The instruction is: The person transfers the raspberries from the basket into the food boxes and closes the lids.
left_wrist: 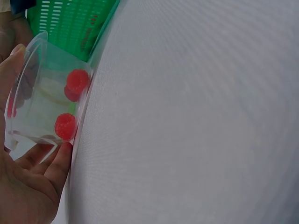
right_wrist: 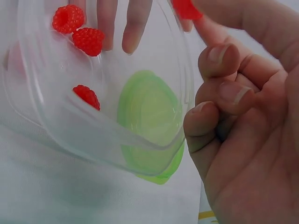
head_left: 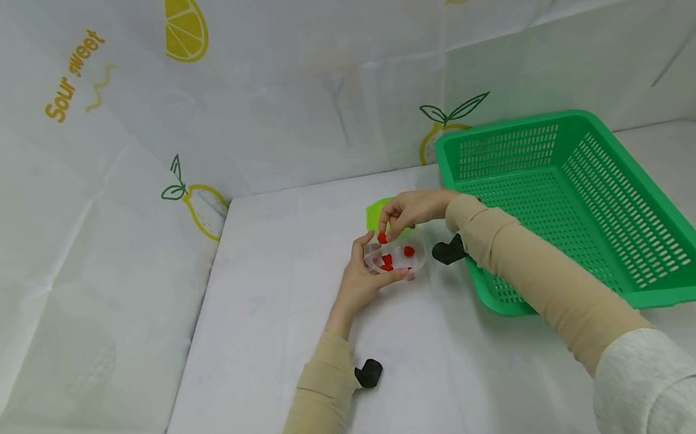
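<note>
My left hand (head_left: 357,285) grips a clear plastic container (head_left: 421,257) from its side, thumb along the near rim and fingers at the far side. Several red raspberries (left_wrist: 65,126) lie on its bottom. Over the container's far rim, my right hand (head_left: 418,206) pinches one raspberry (head_left: 382,238) between thumb and forefinger; its other fingers are curled in. In the right wrist view that raspberry (right_wrist: 187,9) is partly cut off by the top edge. A light green lid (head_left: 376,212) lies just behind the container, partly covered by the right hand.
A large green plastic basket (head_left: 678,294) with slotted walls stands on the right, under the right forearm. The white-covered table (head_left: 257,331) meets a lemon-printed sheet (head_left: 315,67) behind and at the left. Black wrist mounts (head_left: 369,373) stick out from both forearms.
</note>
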`<action>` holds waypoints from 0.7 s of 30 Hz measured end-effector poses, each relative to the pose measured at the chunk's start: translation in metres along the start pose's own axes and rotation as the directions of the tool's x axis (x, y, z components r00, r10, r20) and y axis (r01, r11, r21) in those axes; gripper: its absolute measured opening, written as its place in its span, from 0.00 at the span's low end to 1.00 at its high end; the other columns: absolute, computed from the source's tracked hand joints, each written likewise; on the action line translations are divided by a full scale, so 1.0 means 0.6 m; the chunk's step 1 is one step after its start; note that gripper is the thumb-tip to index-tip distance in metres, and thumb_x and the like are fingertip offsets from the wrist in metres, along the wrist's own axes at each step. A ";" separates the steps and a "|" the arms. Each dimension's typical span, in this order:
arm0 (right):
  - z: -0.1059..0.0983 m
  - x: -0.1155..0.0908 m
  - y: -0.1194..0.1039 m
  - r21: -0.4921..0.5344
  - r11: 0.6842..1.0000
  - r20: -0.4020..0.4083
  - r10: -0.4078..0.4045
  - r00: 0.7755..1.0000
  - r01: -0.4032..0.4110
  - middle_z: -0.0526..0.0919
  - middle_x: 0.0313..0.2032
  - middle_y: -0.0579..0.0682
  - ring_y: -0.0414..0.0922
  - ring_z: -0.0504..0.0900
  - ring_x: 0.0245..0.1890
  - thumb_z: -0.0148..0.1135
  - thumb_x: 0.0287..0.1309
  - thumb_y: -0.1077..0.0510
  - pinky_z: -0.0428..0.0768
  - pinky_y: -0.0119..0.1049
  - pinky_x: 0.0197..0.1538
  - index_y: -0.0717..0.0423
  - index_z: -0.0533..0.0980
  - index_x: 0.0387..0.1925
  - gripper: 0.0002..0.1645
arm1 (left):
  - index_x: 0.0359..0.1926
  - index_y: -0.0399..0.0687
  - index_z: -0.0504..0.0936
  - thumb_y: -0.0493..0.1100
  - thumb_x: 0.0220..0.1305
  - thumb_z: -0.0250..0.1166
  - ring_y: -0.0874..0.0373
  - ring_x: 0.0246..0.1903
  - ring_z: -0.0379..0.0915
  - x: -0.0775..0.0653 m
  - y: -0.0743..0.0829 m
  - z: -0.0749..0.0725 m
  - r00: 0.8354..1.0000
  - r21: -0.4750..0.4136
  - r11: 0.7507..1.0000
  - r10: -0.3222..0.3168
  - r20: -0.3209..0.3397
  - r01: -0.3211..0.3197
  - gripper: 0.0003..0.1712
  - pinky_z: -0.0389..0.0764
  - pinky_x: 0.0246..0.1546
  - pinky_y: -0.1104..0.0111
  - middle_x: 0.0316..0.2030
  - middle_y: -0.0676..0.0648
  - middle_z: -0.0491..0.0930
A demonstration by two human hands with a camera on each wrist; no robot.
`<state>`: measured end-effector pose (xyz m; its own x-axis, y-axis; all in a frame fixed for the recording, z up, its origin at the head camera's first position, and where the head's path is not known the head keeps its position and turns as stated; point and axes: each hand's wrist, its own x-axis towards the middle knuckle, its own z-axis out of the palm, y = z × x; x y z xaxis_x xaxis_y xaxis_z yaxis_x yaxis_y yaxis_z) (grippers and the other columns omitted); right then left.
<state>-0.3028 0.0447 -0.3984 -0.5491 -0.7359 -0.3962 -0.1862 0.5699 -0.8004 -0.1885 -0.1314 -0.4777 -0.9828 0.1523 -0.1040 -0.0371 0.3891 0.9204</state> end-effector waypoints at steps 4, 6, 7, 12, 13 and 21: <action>0.003 0.000 0.000 -0.046 0.999 0.014 0.004 1.000 -0.003 0.70 0.21 0.46 0.40 0.64 0.23 0.62 0.55 0.58 0.64 0.34 0.33 0.58 0.76 0.44 0.15 | 0.67 0.72 0.52 0.61 0.40 0.75 0.56 0.38 0.77 -0.001 0.000 0.000 1.000 -0.020 1.000 -0.005 0.005 0.005 0.55 0.74 0.46 0.62 0.64 0.53 0.64; 0.003 0.001 0.000 -0.072 0.997 0.022 0.004 1.000 -0.003 0.70 0.21 0.45 0.40 0.64 0.24 0.62 0.55 0.58 0.64 0.34 0.33 0.59 0.75 0.45 0.16 | 0.67 0.72 0.52 0.60 0.40 0.75 0.58 0.38 0.76 -0.001 -0.002 0.000 1.000 -0.024 1.000 -0.007 0.007 0.007 0.55 0.74 0.44 0.64 0.63 0.54 0.65; 0.004 0.002 0.000 -0.081 0.997 0.025 0.005 1.000 -0.003 0.70 0.21 0.45 0.40 0.64 0.24 0.61 0.55 0.58 0.64 0.34 0.33 0.59 0.75 0.45 0.16 | 0.67 0.72 0.52 0.60 0.40 0.75 0.57 0.36 0.77 -0.001 -0.003 0.000 1.000 -0.030 1.000 -0.007 0.010 0.008 0.55 0.75 0.43 0.64 0.62 0.54 0.66; 0.002 0.002 -0.002 -0.098 0.995 0.023 0.010 1.000 -0.007 0.69 0.20 0.44 0.40 0.64 0.23 0.61 0.55 0.59 0.65 0.34 0.33 0.60 0.75 0.46 0.16 | 0.66 0.73 0.52 0.60 0.40 0.75 0.58 0.35 0.77 -0.001 -0.001 0.000 1.000 -0.031 1.000 -0.003 0.011 0.003 0.54 0.75 0.41 0.66 0.62 0.54 0.66; 0.002 0.003 -0.001 -0.097 0.995 0.023 0.008 1.000 -0.006 0.69 0.20 0.43 0.39 0.64 0.23 0.61 0.55 0.59 0.65 0.34 0.33 0.60 0.75 0.46 0.16 | 0.66 0.73 0.52 0.60 0.41 0.75 0.58 0.35 0.77 -0.001 -0.001 0.000 1.000 -0.030 1.000 -0.002 0.012 0.003 0.54 0.75 0.41 0.66 0.62 0.53 0.66; 0.002 0.003 -0.003 -0.116 0.993 0.026 0.012 1.000 -0.009 0.69 0.20 0.43 0.39 0.64 0.23 0.60 0.55 0.59 0.66 0.34 0.33 0.60 0.75 0.47 0.17 | 0.67 0.71 0.52 0.57 0.41 0.76 0.59 0.39 0.78 0.001 -0.001 0.000 1.000 -0.043 0.999 0.010 0.015 -0.009 0.55 0.76 0.42 0.66 0.62 0.53 0.67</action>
<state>-0.3026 0.0419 -0.3978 -0.5302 -0.7380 -0.4175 -0.2741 0.6151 -0.7392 -0.1889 -0.1315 -0.4785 -0.9803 0.1698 -0.1007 -0.0359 0.3484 0.9367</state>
